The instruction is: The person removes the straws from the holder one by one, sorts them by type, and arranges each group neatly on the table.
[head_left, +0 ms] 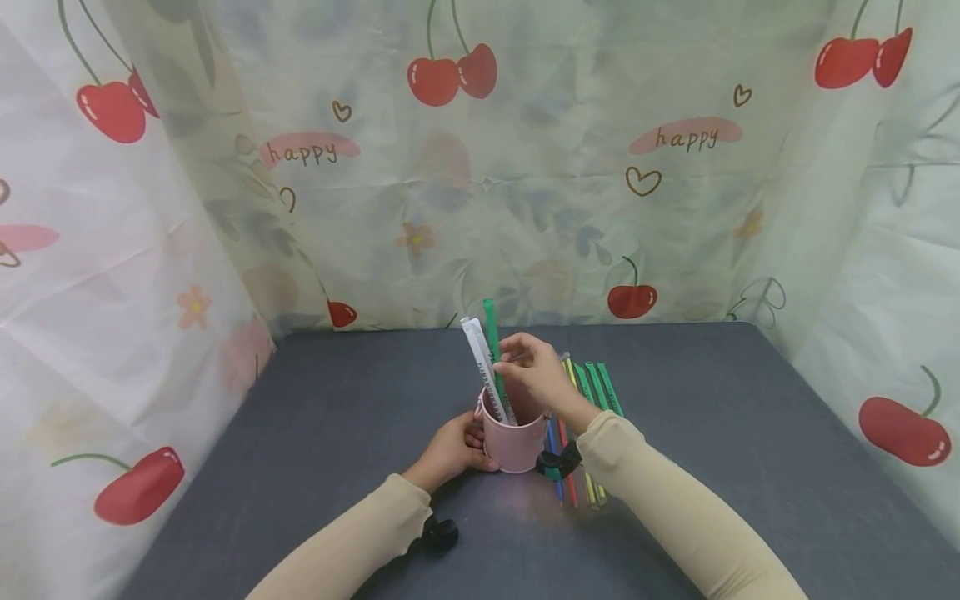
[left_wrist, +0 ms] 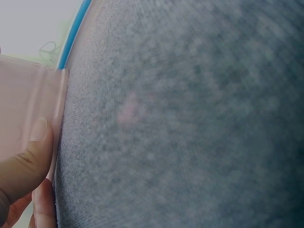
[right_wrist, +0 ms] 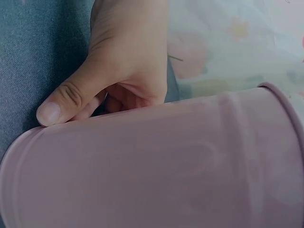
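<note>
A small pink bucket [head_left: 513, 450] stands upright on the dark table. Low on its left side my left hand [head_left: 453, 443] grips it, thumb near the base at the front; the left wrist view shows that thumb [left_wrist: 29, 164] against the pink wall. Above the rim, my right hand [head_left: 536, 372] pinches a slim green stick-shaped packet [head_left: 489, 317] between thumb and fingers. The packet's lower end is hidden in the bucket. Beside it, slim white packets [head_left: 475, 340] with dark print lean left inside the bucket. The right wrist view is filled mostly by the bucket's wall [right_wrist: 142, 166].
Right of the bucket, several green packets [head_left: 600, 387] lie side by side on the table [head_left: 360, 392], along with thin yellow [head_left: 592, 493], red [head_left: 573, 493] and blue sticks [head_left: 559, 492], partly under my right forearm. Cherry-printed curtains [head_left: 487, 208] hang at the back and sides.
</note>
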A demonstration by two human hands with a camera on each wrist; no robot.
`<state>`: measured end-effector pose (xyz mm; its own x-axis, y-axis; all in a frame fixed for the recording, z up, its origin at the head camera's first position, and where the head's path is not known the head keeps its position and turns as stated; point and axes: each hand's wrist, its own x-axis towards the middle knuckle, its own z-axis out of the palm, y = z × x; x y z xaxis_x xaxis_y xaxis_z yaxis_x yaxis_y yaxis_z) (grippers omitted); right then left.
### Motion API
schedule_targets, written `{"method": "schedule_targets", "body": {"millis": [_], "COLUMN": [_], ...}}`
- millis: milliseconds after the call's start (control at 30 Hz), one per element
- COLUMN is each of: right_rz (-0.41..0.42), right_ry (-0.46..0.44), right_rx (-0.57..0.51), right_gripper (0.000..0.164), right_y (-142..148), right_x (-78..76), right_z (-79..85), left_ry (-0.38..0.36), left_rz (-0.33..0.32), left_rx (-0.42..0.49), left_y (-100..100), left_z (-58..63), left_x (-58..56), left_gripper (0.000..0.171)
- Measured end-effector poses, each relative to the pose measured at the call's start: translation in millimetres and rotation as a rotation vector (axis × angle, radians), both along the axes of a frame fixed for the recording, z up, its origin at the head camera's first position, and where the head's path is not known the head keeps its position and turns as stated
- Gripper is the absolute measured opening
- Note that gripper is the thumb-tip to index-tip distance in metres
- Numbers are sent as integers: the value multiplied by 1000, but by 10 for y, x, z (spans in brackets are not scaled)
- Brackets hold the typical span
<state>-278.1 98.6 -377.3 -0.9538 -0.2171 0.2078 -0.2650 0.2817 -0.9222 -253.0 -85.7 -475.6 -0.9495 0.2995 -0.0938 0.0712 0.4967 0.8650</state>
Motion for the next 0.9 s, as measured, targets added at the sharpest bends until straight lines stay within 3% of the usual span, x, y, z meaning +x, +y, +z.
{"method": "schedule_targets", "body": {"millis": [500,900], "right_rz": [-1,-31], "right_ry": [-41,-2], "right_rx": [-168,-218], "right_gripper": [31,32], "right_y": [149,260], "right_x": [42,60], "right_z": [30,91], "left_ry": [8,15], "left_rz": [-12,-14], "left_rx": [31,39], "left_y": [-10,-6], "left_z": [-19,-19], "left_x": [-5,4], "left_gripper": [60,58]}}
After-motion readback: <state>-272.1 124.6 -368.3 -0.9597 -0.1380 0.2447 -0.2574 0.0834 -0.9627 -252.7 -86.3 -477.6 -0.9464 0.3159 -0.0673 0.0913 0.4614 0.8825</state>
